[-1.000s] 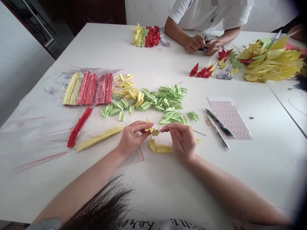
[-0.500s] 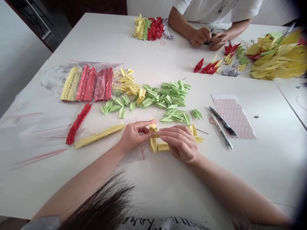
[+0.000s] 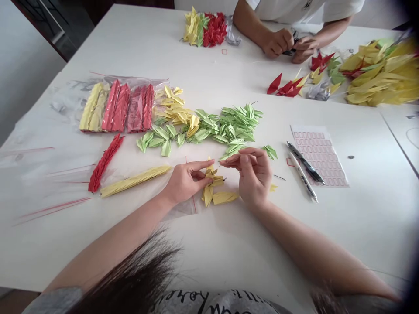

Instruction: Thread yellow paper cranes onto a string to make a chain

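Observation:
My left hand point(image 3: 185, 183) rests low on the white table, with its thumb and fingers around a yellow paper crane point(image 3: 208, 187) bound with dark thread. My right hand point(image 3: 253, 176) is raised just right of the crane, and its fingers point left with nothing visible in them. A folded yellow paper crane point(image 3: 225, 197) lies below, touching neither hand. Green paper cranes point(image 3: 231, 128) are heaped just above my hands, and loose yellow cranes point(image 3: 173, 107) lie to their left.
Strung red cranes point(image 3: 104, 163) and strung yellow cranes point(image 3: 135, 181) lie left of my hands, below a plastic bag of strung cranes point(image 3: 124, 109). Right are a label sheet point(image 3: 319, 155) and pens point(image 3: 303, 172). A co-worker's hands point(image 3: 288, 46) work across the table.
My right hand has come away from the crane, moving up and right. My left hand still holds the crane. The whole scene has shifted slightly upward in view.

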`<state>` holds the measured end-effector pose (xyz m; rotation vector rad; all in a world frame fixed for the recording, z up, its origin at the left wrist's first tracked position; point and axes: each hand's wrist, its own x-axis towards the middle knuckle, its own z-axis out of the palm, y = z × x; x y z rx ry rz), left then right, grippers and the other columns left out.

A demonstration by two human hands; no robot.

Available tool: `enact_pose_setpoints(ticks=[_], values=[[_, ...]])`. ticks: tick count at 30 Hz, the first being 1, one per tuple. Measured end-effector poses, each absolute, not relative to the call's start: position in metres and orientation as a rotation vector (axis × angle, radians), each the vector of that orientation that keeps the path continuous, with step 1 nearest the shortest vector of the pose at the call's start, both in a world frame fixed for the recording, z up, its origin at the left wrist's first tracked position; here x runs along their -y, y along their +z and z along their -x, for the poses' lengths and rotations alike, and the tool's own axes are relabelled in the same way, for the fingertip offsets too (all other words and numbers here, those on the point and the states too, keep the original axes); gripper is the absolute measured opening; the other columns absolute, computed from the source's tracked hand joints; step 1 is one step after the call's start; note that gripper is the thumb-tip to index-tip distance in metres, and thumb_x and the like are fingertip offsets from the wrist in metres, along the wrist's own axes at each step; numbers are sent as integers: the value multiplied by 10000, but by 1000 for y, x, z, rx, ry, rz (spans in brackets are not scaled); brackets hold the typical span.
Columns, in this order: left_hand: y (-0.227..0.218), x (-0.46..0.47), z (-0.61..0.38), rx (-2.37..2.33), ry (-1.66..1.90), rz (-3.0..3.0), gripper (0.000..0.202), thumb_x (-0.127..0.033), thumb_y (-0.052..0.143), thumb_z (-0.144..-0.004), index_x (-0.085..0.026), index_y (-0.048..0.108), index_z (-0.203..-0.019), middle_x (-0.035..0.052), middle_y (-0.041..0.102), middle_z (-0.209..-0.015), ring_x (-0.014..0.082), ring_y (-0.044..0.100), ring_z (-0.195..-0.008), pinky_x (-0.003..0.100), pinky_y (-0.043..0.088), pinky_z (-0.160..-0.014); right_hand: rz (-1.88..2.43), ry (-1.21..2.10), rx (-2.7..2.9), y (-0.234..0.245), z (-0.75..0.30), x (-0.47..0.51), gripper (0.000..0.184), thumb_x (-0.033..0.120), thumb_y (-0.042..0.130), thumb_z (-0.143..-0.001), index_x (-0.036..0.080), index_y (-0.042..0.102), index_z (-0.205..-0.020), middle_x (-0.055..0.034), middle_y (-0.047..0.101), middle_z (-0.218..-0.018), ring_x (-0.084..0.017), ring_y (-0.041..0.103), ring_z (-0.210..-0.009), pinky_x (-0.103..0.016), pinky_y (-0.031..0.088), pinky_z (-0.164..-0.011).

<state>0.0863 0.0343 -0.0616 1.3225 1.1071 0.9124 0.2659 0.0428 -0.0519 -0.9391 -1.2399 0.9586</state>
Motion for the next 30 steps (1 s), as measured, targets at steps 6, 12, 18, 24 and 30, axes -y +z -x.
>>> enact_pose_setpoints(ticks=[6, 12, 18, 24, 30], values=[[-61, -35, -86, -1087, 918, -1399, 472, -243, 780, -748, -202, 711, -1213, 90, 764, -1035, 176, 708, -761, 326, 621, -723, 955, 957, 1380, -53, -265, -42, 155, 380, 568, -971, 228, 580, -997, -6, 713, -760, -164, 715, -707, -341, 617, -696], [-64, -34, -85, -1072, 928, -1415, 463, -239, 766, -756, -202, 711, -1214, 72, 765, -934, 161, 684, -708, 310, 603, -679, 909, 850, 1525, -56, -265, -36, 112, 293, 518, -997, 227, 608, -1007, -16, 706, -798, -164, 715, -740, -345, 617, -708], [-64, -35, -85, -1056, 924, -1414, 478, -255, 760, -760, -185, 701, -1230, 57, 760, -870, 147, 668, -688, 277, 583, -650, 945, 764, 1553, -58, -266, -35, 118, 301, 500, -997, 234, 594, -1019, -27, 709, -814, -176, 713, -746, -358, 621, -689], [-64, -35, -86, -1057, 939, -1416, 461, -268, 772, -755, -196, 714, -1207, 78, 761, -1048, 151, 682, -710, 305, 603, -709, 954, 786, 1582, -56, -265, -34, 114, 287, 512, -993, 230, 609, -1006, -29, 711, -822, -173, 715, -768, -359, 621, -731], [-59, -35, -87, -1087, 951, -1391, 380, -296, 758, -787, -170, 736, -1144, 78, 772, -913, 188, 715, -732, 319, 612, -708, 1018, 876, 1464, -54, -264, -36, 143, 348, 551, -977, 221, 616, -985, -26, 728, -800, -170, 720, -736, -350, 633, -704]])
